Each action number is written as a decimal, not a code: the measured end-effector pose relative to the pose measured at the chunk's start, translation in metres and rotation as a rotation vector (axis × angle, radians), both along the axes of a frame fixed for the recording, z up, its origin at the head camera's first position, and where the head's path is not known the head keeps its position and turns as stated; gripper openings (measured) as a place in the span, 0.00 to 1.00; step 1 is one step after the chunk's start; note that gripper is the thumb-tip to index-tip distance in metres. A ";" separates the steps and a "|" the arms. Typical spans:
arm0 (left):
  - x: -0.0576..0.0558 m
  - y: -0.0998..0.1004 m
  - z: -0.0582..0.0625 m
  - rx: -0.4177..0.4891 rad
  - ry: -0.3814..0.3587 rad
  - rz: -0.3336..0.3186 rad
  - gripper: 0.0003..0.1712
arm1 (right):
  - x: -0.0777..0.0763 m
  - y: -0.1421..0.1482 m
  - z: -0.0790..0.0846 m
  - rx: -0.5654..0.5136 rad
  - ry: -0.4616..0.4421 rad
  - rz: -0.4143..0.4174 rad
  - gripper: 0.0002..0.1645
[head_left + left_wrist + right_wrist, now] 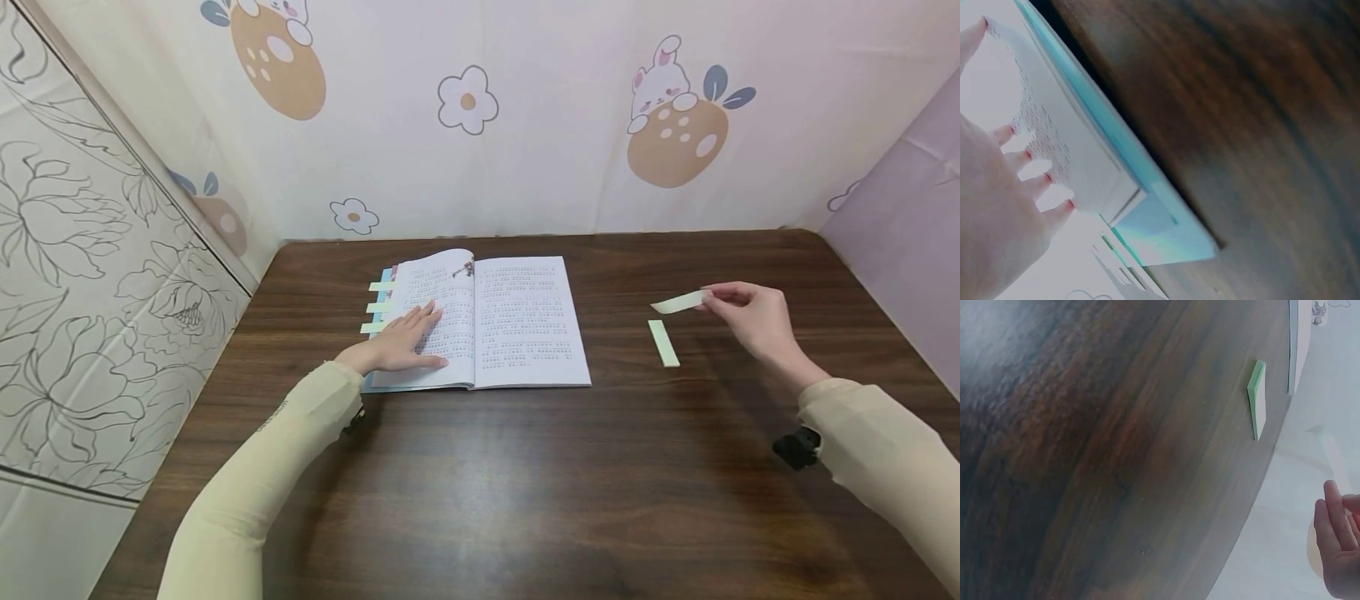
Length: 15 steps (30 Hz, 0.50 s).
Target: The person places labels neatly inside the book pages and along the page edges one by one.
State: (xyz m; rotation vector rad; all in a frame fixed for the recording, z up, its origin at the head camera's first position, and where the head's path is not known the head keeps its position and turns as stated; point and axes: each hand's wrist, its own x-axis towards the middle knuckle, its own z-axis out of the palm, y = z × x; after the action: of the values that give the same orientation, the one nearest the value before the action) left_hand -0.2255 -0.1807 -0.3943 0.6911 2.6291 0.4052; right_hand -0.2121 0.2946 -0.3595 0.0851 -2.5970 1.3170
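Observation:
An open book (525, 325) lies on the table with printed text on both pages. My left hand (401, 340) rests flat on its left page, fingers spread. Several pale green sticky tabs (381, 307) stick out past the book's left edge. Over to the right, my right hand (753, 321) pinches one sticky note strip (678, 302) by its end, between thumb and fingers; the strip curls slightly at its free end. Just below it on the table lies a thin pad of sticky notes (663, 343), its green side edge showing in the right wrist view (1257, 400).
The dark wooden table (487, 483) reaches back to a wall cloth (540, 167) with cartoon prints. A white panel with flower line drawings (97, 242) borders the left side. Each sleeve carries a black wrist device (797, 448).

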 end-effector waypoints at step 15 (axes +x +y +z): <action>-0.001 0.000 0.001 -0.009 -0.007 0.000 0.51 | -0.041 0.028 -0.050 -0.092 -0.051 0.099 0.15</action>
State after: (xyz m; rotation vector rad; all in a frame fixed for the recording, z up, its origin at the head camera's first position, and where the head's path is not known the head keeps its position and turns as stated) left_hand -0.2260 -0.1808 -0.3937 0.6852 2.6224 0.3955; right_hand -0.2532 0.3230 -0.4093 0.1682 -2.6001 1.4890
